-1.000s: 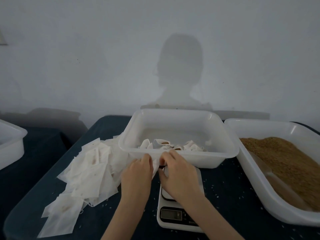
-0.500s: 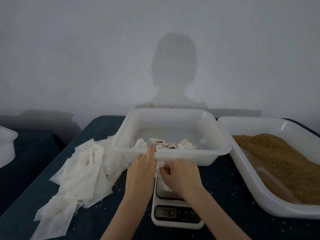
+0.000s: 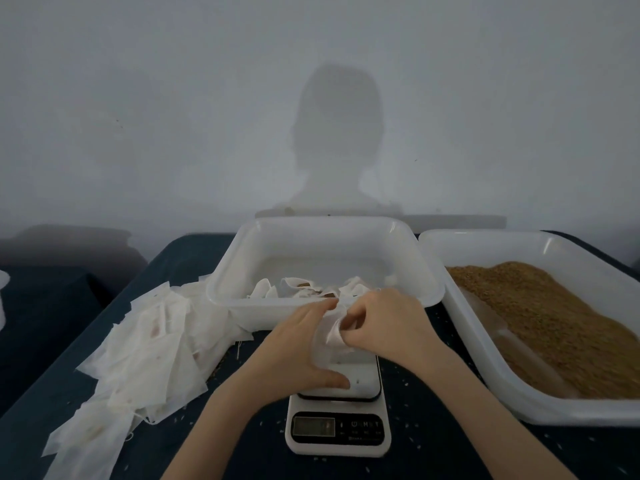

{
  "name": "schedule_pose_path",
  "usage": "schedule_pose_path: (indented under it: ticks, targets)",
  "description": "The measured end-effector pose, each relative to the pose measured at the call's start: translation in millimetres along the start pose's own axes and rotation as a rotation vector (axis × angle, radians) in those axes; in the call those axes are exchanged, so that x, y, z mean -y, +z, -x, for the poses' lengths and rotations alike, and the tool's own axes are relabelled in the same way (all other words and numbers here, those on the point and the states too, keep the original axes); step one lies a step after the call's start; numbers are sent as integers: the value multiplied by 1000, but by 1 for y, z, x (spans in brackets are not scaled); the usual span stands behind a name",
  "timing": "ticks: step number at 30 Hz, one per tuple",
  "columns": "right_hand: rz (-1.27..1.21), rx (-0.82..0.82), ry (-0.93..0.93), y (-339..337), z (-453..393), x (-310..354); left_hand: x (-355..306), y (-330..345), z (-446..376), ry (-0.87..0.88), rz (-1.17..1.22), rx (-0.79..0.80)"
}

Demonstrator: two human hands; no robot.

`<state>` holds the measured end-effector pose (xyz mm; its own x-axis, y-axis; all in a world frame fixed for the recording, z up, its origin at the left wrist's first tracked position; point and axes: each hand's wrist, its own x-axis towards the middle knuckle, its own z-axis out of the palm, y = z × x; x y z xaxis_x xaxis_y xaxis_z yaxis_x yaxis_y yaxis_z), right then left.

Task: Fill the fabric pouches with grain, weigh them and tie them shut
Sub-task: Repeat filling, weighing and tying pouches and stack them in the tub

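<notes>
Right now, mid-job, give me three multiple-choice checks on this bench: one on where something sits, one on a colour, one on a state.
1. Where is the tray of brown grain?
A. At the right of the table
B. On the scale
C. Left of the empty pouches

2. What colour is the body of the digital scale?
A. Red
B. White
C. Yellow

3. What are the hands doing?
A. Both hang idle beside the table
B. Both hold a fabric pouch above the scale
C. Both are scooping grain

Answers:
1. A: the grain tray lies right of the middle tub, while the pile of empty pouches lies left.
2. B: its casing is white around a dark display panel.
3. B: the left hand and right hand meet on the white pouch over the scale's platform.
</notes>
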<state>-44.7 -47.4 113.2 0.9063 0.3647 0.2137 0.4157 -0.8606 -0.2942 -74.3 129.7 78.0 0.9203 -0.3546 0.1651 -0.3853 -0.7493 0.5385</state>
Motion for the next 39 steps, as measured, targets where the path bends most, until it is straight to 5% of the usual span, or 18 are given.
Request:
schedule_pose_path:
  ticks: [9, 13, 18, 21, 24, 28, 39]
  targets:
    - [-18, -14, -10, -25, 18, -34, -10, 22, -35, -12, 11, -61]
    - [-354, 17, -11, -38, 26, -58, -16, 30, -47, 18, 90, -84]
    - [-601, -153, 158, -67, 35, -115, -29, 32, -63, 25, 1, -47]
    - [-257, -154, 373, -76, 43, -166, -41, 35, -73, 47, -20, -35]
    - [92, 213, 548, -70, 50, -205, -53, 38, -83, 89, -43, -37]
    - [141, 587, 542, -56, 53, -217, -64, 48, -93, 107, -62, -27]
    - [134, 406, 718, -95, 61, -231, -53, 56, -94, 61, -60, -4]
